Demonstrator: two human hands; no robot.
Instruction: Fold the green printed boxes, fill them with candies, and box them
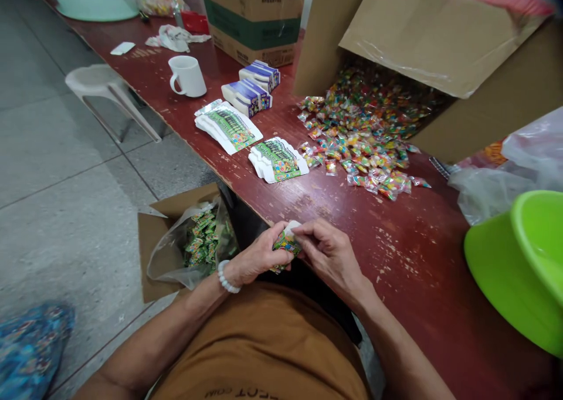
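Note:
A small green printed candy packet (285,244) with a white end is held upright in front of my body, at the table's edge. My left hand (259,250), with a pale bead bracelet on its wrist, is closed around its lower part. My right hand (325,250) pinches at the white top end with thumb and forefinger. Beyond the hands lie two stacks of flat green-and-white packets, a near stack (281,159) and a far stack (229,125). To their right, small clear-wrapped colourful candies (365,148) spill from a large cardboard box (409,30).
Below the table's left edge, a lined carton (147,259) holds green packets. A white mug (188,76), purple-and-white bundles (248,97) and a closed carton (255,21) stand farther back. A bright green tub (492,271) is at the right. A stool (97,80) stands left of the red table (422,324).

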